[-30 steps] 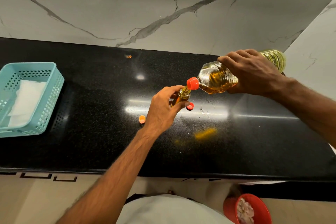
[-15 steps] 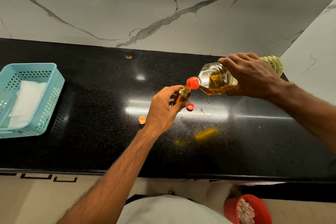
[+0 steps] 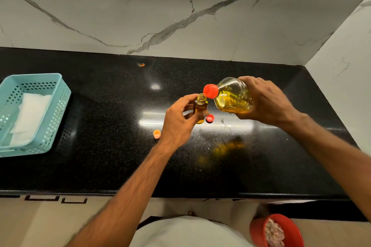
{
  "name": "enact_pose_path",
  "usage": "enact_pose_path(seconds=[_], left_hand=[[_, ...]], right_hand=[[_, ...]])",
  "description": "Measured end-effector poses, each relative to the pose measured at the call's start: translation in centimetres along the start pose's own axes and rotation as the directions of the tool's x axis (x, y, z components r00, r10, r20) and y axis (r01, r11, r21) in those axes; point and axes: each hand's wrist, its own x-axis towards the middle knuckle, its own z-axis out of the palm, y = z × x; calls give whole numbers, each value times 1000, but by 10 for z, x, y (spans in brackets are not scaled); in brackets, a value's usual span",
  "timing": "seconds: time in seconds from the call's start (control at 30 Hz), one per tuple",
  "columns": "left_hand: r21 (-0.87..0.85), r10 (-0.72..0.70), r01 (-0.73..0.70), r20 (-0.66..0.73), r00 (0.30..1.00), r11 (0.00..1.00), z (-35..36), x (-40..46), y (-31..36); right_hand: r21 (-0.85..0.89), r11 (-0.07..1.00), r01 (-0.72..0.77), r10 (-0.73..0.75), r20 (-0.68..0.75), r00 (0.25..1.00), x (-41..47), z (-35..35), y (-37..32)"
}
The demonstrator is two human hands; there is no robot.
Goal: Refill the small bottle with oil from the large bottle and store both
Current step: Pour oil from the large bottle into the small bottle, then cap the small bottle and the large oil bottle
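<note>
Fingers [image 3: 185, 106] of the left hand [image 3: 178, 122] curl round the small bottle [image 3: 200, 107], thumb one side, fingertips the other; right hand [image 3: 267, 100] wraps the large bottle [image 3: 233, 96] at its body, fingers pressed close together. Both sit just right of counter centre.

Change vs half a second ago: large bottle's red spout [image 3: 210, 91] has lifted off the small bottle's mouth and now sits at its 1 o'clock, just beside, apart. Large bottle has swung toward upright-ish, still tilted. No stream visible. Reads as pour ended or paused; capping likely next.

Contents: small bottle open-topped, amber oil up to about the shoulder, looks nearly full. Large bottle holds yellow oil pooled in its lower side, part full.

Red cap [image 3: 209, 118] lies on the counter [image 3: 100, 156] at 4 o'clock of the small bottle, just beside. Orange cap [image 3: 156, 133] at 8 o'clock of the left hand. Teal basket [image 3: 60, 94] far at 9 o'clock holds white folded cloth [image 3: 30, 118]. Red bowl [image 3: 259, 232] on the floor at 5 o'clock, pale bits inside, can't tell what.
</note>
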Motion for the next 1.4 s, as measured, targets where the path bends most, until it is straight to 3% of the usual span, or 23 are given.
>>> enact_pose_path(seconds=[0.13,0.27,0.4,0.67,1.03,1.27,1.4], left_hand=[[-58,-17,17,3,1000,998,2,0,1],[-86,-45,44,-1,999,995,2,-1,-9],[-34,-105,105,-7,994,994,1,-6,-31],[28,-228,229,-43,973,973,-5,-13,-78],[101,-244,248,-52,968,963,-7,-20,-94],[121,-264,267,-38,964,956,-6,-25,-104],[129,-264,266,-36,964,955,-5,-26,-107]], right_hand=[[283,944,-168,190,-52,980,-10,24,-6],[637,725,-262,445,-143,884,-18,43,-11],[779,575,-250,580,-172,796,-19,60,-23],[841,458,-288,717,-157,679,-21,88,-28],[834,503,-225,664,-207,718,-27,91,-35],[858,458,-235,667,-157,728,-33,92,-40],[887,367,-280,706,-69,705,-50,101,-46]])
